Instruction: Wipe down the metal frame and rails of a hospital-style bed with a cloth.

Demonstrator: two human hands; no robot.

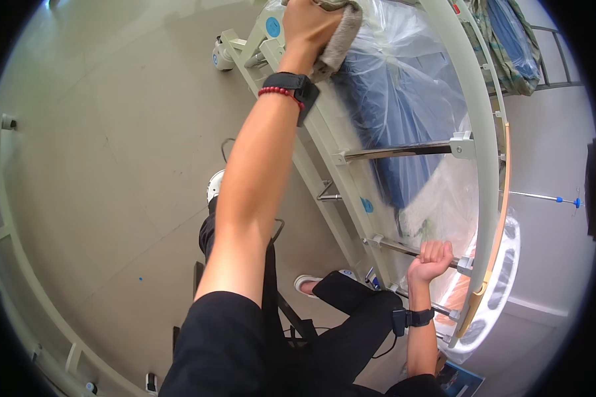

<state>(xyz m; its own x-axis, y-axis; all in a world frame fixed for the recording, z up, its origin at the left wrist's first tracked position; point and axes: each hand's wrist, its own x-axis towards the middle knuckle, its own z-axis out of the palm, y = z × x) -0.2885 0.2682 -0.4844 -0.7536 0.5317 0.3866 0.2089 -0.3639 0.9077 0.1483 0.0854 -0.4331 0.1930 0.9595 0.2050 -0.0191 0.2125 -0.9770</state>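
My left hand (310, 25) reaches to the top of the view, its fingers closed on a folded grey cloth (341, 42). Cloth and hand are over the pale metal frame (323, 124) of a hospital bed, and the cloth's upper part is cut off by the picture's edge. At the lower right, my right hand (429, 260) is closed around a shiny metal side-rail post (395, 246). Between the hands, a blue mattress (402, 104) lies under wrinkled clear plastic sheeting (387, 54). The pale upper bar (483, 149) of the side rail curves along the right.
My feet in white shoes (214, 184) are beside the bed, whose caster (222, 54) is at the upper left. Another pale bed frame (15, 243) curves along the left. A white bed-end panel (509, 278), a thin pole (536, 195) and a second plastic-wrapped mattress (506, 39) stand at right.
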